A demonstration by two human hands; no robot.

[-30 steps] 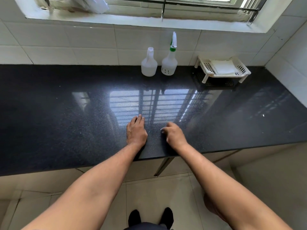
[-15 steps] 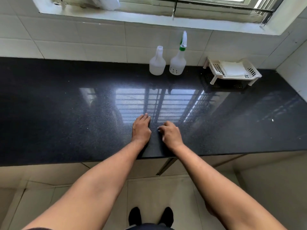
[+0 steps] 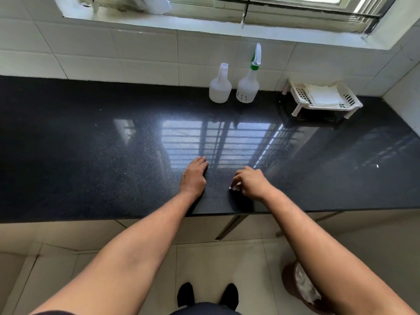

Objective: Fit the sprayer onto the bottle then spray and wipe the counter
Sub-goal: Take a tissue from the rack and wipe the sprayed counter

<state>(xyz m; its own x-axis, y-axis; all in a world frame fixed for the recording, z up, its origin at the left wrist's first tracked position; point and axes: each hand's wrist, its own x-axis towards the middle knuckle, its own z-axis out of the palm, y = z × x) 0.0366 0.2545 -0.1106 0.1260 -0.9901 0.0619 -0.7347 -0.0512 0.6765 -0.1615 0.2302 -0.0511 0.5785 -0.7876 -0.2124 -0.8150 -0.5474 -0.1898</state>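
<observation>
Two translucent white bottles stand together at the back of the black counter [image 3: 91, 144], against the tiled wall. The left bottle [image 3: 220, 88] has a bare open neck. The right bottle [image 3: 247, 87] carries a white sprayer [image 3: 256, 55] with a green collar. A folded white cloth [image 3: 325, 95] lies in a cream slotted tray [image 3: 297, 94] to their right. My left hand [image 3: 194, 176] rests flat on the counter near its front edge. My right hand [image 3: 248, 183] is beside it, fingers loosely curled, holding nothing. Both hands are well short of the bottles.
A window sill [image 3: 204, 23] runs above the tiles behind the bottles. A side wall [image 3: 406, 94] closes the counter at the right end. On the floor at the lower right sits a brown round object [image 3: 302, 287] with something white in it.
My right hand has shifted a little to the right, away from my left hand, which stays flat. The view has tilted slightly. The bottles and tray have not moved.
</observation>
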